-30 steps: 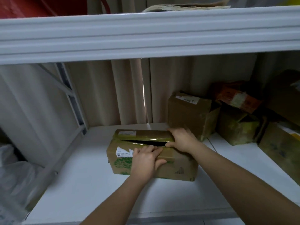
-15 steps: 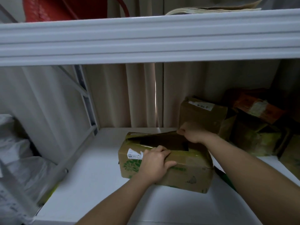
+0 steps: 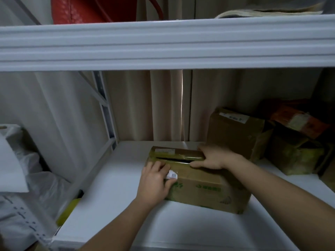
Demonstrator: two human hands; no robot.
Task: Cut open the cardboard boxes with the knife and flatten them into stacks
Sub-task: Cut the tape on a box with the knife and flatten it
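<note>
A brown cardboard box with green print lies on the white shelf. Its taped top is slit along the middle, and a narrow dark gap shows between the flaps. My left hand grips the box's front left corner, fingers over the top edge beside a white label, thumb on the front face. My right hand holds the right end of the far flap, thumb lying along the slit and fingers curled over the flap's back. No knife is in view.
More cardboard boxes stand at the back right: a brown one, a yellow-green one and an orange one. A white shelf beam runs overhead. White plastic bags lie left of the shelf frame.
The far flap, lifted wide half a second ago, now lies almost down, leaving a thin slit. My left hand has slid to the box's left corner.
</note>
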